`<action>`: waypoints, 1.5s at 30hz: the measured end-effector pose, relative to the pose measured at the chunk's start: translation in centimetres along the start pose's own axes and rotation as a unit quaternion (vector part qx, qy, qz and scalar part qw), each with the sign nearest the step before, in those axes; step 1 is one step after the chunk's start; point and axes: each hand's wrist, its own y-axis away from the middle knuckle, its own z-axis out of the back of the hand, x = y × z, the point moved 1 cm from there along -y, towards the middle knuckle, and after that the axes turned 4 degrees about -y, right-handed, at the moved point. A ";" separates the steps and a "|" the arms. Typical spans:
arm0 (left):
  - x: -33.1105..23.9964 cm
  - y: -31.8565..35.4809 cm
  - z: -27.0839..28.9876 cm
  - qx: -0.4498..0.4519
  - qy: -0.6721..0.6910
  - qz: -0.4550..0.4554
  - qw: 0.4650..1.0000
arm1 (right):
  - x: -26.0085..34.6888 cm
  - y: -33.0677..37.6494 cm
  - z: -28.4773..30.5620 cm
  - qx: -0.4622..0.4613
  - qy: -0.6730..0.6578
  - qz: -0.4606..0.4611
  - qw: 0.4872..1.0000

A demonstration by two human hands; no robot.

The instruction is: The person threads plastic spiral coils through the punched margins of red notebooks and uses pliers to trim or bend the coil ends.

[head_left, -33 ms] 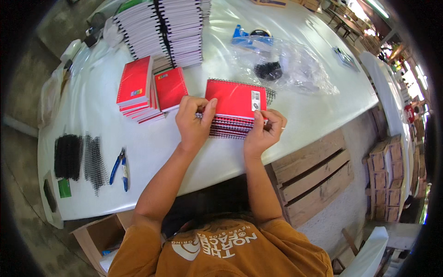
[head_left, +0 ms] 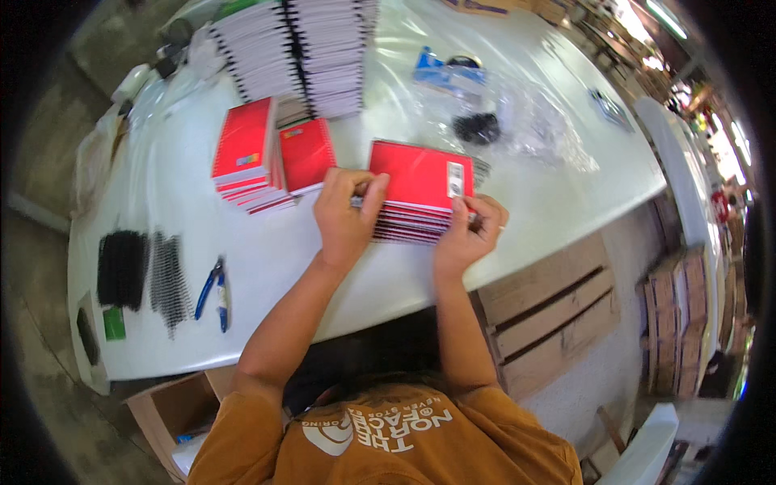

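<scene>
A stack of red spiral notebooks [head_left: 420, 174] lies in front of me, the top one bearing a white label at its right end. My left hand [head_left: 346, 208] is closed at the near left corner of the top notebook, thumb and fingers pinching its edge. At the near right corner, below the label, my right hand [head_left: 469, 230] grips the same notebook between thumb and fingers. Dark coil edges of the lower notebooks show between my hands. Whether the top notebook is lifted off the stack, I cannot tell.
Left of my hands stand more red notebooks [head_left: 244, 141], with tall piles of white bound pages [head_left: 327, 56] behind. Black coils [head_left: 123, 268] and blue-handled pliers [head_left: 212, 295] lie at the left. Far right are a blue tape dispenser [head_left: 436, 71] and clear plastic [head_left: 533, 129].
The whole view has shifted slightly and is a little blurred. Both hands keep their hold on the top notebook.
</scene>
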 end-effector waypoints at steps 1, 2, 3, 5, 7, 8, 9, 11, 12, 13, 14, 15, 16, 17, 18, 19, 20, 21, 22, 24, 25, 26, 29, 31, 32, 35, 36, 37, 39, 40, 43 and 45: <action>0.0 -0.4 0.7 0.005 -0.015 -0.006 1.000 | -0.1 0.0 0.4 0.019 0.019 0.019 0.999; -1.0 -2.4 2.8 -0.028 -0.131 -0.138 0.981 | 0.7 -0.7 1.8 -0.009 0.034 0.085 0.996; -0.9 -3.8 4.6 -0.015 -0.191 -0.133 0.972 | 1.0 -0.6 2.4 -0.011 0.031 0.114 0.993; 0.6 -5.7 8.9 0.015 -0.317 -0.115 0.941 | 2.7 0.6 2.6 -0.027 -0.007 0.110 0.993; 3.7 -5.4 12.4 0.057 -0.415 -0.127 0.899 | 4.8 2.6 1.9 0.038 -0.090 0.103 0.990; 4.8 -4.9 13.8 0.079 -0.463 -0.133 0.873 | 5.7 3.8 1.5 0.099 -0.115 0.085 0.985; 4.8 -4.9 14.4 0.093 -0.451 -0.118 0.880 | 6.3 4.8 1.3 0.156 -0.131 0.071 0.977; 4.3 -4.7 15.6 0.123 -0.425 -0.088 0.892 | 7.2 6.1 0.3 0.265 -0.170 -0.027 0.949; 3.9 -4.6 16.0 0.119 -0.419 -0.085 0.896 | 7.6 6.5 -0.2 0.316 -0.190 -0.112 0.923; 3.4 -4.5 16.4 0.116 -0.413 -0.082 0.900 | 7.8 6.9 -0.6 0.364 -0.208 -0.196 0.887; 3.2 -4.4 16.6 0.113 -0.406 -0.079 0.904 | 7.5 7.2 -1.0 0.385 -0.255 -0.280 0.841; 3.4 -4.6 16.7 0.122 -0.402 -0.096 0.903 | 7.2 7.4 -1.9 0.403 -0.301 -0.358 0.786; 3.9 -4.9 16.7 0.130 -0.397 -0.113 0.901 | 7.0 7.7 -2.5 0.417 -0.344 -0.432 0.722; 4.2 -5.4 16.7 0.139 -0.393 -0.131 0.900 | 6.9 8.2 -3.0 0.433 -0.350 -0.451 0.698; 4.3 -6.0 16.7 0.146 -0.389 -0.134 0.900 | 6.8 8.5 -3.4 0.451 -0.354 -0.466 0.673; 4.3 -6.7 16.6 0.153 -0.386 -0.137 0.900 | 6.9 8.7 -3.8 0.469 -0.359 -0.482 0.648; 4.1 -7.2 16.7 0.159 -0.383 -0.140 0.899 | 7.1 8.6 -4.3 0.468 -0.393 -0.525 0.593; 3.6 -7.4 16.6 0.127 -0.373 -0.140 0.908 | 7.1 8.4 -4.7 0.462 -0.420 -0.567 0.537; 2.7 -7.3 16.5 0.097 -0.362 -0.141 0.917 | 6.9 8.1 -5.1 0.451 -0.445 -0.608 0.479; 0.4 -6.4 17.5 0.094 -0.325 -0.136 0.931 | 7.9 6.0 -5.9 0.429 -0.481 -0.678 0.352; -1.0 -5.0 18.5 0.123 -0.299 -0.129 0.937 | 8.2 5.3 -6.1 0.413 -0.496 -0.710 0.282; -2.2 -3.7 19.6 0.202 -0.228 -0.127 0.944 | 8.1 5.2 -6.2 0.402 -0.475 -0.727 0.290; -3.1 -0.6 21.4 0.272 -0.093 -0.085 0.954 | 6.9 5.1 -6.3 0.431 -0.394 -0.705 0.402; -2.4 0.5 22.8 0.200 -0.107 0.002 0.974 | 6.3 4.8 -6.4 0.523 -0.315 -0.561 0.558; -0.8 1.2 23.4 0.131 -0.144 0.068 0.978 | 5.8 4.5 -6.5 0.559 -0.302 -0.474 0.609; 5.8 2.3 26.7 0.051 -0.436 0.152 0.886 | 3.9 5.3 -7.3 0.616 -0.271 -0.279 0.686; 7.8 2.9 26.7 0.063 -0.494 0.202 0.843 | 2.7 6.5 -7.5 0.619 -0.261 -0.276 0.687; 9.5 3.6 26.9 0.075 -0.548 0.250 0.795 | 2.1 7.3 -7.8 0.623 -0.253 -0.273 0.688; 10.7 4.4 26.5 0.089 -0.578 0.303 0.753 | 2.0 7.7 -7.9 0.620 -0.254 -0.253 0.698; 10.7 4.4 26.0 0.089 -0.562 0.310 0.762 | 1.9 7.5 -7.9 0.621 -0.257 -0.235 0.702; 10.6 4.4 26.0 0.071 -0.538 0.300 0.785 | 2.7 7.1 -7.9 0.586 -0.275 -0.272 0.712; 10.0 3.4 26.4 0.053 -0.511 0.302 0.803 | 2.5 6.8 -7.7 0.588 -0.247 -0.279 0.718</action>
